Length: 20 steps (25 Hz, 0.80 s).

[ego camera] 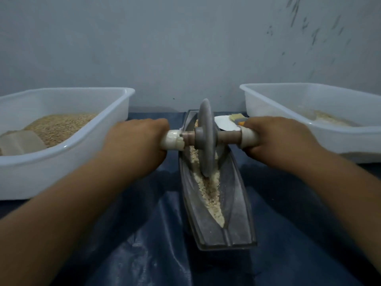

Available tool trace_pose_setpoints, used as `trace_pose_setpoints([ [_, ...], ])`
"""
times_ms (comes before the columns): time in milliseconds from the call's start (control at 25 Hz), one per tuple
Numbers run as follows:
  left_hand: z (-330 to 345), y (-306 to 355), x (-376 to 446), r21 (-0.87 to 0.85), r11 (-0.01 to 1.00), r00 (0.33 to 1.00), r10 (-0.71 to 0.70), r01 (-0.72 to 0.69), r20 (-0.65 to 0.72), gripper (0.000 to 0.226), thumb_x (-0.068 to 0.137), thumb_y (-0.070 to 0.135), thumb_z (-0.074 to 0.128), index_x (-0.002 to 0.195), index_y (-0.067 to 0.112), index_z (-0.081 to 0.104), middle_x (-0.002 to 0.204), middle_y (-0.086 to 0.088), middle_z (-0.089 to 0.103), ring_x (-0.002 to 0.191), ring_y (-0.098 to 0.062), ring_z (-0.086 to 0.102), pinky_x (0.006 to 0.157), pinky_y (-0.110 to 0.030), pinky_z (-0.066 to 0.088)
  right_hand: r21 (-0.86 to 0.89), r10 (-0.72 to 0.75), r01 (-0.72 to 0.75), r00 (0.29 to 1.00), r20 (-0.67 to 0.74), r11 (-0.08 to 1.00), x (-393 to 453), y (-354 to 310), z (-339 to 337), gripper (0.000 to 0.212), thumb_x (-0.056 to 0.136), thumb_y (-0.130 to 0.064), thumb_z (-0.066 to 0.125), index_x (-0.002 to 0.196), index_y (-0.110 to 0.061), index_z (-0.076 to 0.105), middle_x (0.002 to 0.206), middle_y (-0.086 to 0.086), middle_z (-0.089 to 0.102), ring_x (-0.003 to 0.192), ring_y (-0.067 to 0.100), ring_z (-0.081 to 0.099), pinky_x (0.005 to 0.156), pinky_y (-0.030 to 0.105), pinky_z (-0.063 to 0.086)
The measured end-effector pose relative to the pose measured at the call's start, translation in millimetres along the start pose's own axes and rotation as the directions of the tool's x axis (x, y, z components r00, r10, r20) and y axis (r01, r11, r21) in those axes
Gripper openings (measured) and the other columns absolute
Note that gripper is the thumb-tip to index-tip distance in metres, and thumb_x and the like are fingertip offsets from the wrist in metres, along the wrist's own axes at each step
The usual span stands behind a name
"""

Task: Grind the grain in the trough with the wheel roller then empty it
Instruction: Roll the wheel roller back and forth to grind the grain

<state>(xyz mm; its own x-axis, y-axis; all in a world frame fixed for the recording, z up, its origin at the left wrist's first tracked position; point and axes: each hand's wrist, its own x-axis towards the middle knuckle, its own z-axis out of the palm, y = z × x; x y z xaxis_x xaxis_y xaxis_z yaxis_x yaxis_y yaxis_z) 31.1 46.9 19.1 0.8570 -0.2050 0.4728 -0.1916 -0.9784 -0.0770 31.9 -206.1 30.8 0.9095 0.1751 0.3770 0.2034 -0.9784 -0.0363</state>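
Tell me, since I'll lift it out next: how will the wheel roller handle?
The wheel roller looks like solid stone or metal, so probably heavy for its size. Its thin round disc would likely roll or tip over if set down alone. Left hand and right hand each grip a handle, suggesting two-handed lifting.

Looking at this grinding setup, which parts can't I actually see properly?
All in the head view:
- Fingers of the left hand and right hand: curled under the roller handles, hidden.
- Trough far end: behind the wheel roller.
- Brush and white dish: mostly behind the right hand.
- Left tub: cut off by the frame edge.
- Right tub contents: pale, indistinct.
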Motion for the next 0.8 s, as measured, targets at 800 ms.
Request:
trace_pose_setpoints([
  [800,-5,0,3,-0.001,1.0,0.998,0.0,0.0,0.058,0.014,0.081,0.026,0.058,0.079,0.029,0.044,0.077,0.006,0.055,0.07,-0.016,0.051,0.063,-0.028,0.036,0.033,-0.021,0.017,0.993,0.12,0.999,2,4,-6,0.013,0.08,-0.032,0.067,0.092,-0.035,0.061,0.092,-0.006,0.068,0.084,0.02,0.062,0.068,0.031,0.048],
])
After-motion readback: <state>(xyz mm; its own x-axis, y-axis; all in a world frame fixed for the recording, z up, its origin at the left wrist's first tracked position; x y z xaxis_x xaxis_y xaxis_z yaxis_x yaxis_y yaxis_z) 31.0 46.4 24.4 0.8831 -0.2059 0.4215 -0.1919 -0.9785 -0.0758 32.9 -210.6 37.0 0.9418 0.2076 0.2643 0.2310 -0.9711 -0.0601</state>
